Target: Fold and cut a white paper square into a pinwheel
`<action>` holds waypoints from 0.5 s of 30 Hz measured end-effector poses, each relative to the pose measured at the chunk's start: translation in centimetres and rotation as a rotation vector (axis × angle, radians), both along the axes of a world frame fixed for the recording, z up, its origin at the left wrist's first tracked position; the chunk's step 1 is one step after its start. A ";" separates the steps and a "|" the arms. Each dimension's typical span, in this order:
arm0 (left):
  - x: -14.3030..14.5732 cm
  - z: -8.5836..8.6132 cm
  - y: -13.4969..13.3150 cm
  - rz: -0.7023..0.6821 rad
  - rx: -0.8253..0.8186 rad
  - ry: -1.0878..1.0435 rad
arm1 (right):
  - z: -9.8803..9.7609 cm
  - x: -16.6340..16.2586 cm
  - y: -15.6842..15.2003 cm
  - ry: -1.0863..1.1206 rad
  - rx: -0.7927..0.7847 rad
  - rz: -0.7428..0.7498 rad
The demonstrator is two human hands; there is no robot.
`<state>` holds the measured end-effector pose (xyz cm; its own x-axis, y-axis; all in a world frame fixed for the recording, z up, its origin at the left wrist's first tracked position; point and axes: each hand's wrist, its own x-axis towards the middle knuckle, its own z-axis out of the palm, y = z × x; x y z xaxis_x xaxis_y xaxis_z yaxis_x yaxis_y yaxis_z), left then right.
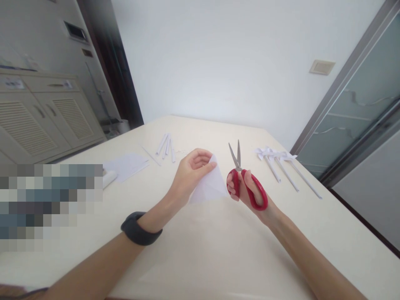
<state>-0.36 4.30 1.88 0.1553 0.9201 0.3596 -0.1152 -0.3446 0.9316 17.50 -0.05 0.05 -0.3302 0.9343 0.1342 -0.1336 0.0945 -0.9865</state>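
Observation:
My left hand point(198, 166), with a dark band on its wrist, pinches the upper corner of a white sheet of paper point(210, 186) over the middle of the table. Faint crease lines run across the sheet. To the right of it, my right hand point(246, 189) has its fingers through the red handles of a pair of scissors point(238, 166). The blades point away from me and stand slightly apart, with nothing between them. The scissors and the paper are not touching.
Paper pinwheels point(278, 160) on rolled sticks lie at the table's right. Several rolled paper sticks point(167, 146) and a thin rod point(151, 156) lie back left, beside flat paper sheets point(129, 166) and a white roll point(109, 178). A wall point(218, 62) stands behind the table point(200, 250).

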 end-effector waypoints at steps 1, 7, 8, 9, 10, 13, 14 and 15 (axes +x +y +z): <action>0.0 0.0 0.0 -0.009 -0.014 -0.003 | 0.1 0.0 -0.1 -0.028 0.011 0.015; 0.0 -0.5 -0.3 -0.139 -0.112 -0.028 | 0.1 -0.3 -0.5 -0.325 0.054 0.051; 0.0 -0.5 -0.3 -0.161 -0.123 -0.030 | 0.0 -0.4 -0.5 -0.341 0.053 0.051; 0.0 -0.6 -0.4 -0.174 -0.129 -0.033 | -0.1 -0.4 -0.5 -0.346 0.051 0.049; 0.0 -0.7 -0.4 -0.177 -0.134 -0.036 | -0.1 -0.5 -0.4 -0.346 0.051 0.047; 0.0 -0.7 -0.3 -0.161 -0.148 -0.043 | -0.1 -0.5 -0.4 -0.342 0.054 0.043; 0.0 -0.8 -0.3 -0.152 -0.154 -0.044 | 0.0 -0.4 -0.4 -0.339 0.055 0.041; -0.1 -0.8 -0.3 -0.146 -0.161 -0.043 | 0.0 -0.4 -0.4 -0.337 0.057 0.038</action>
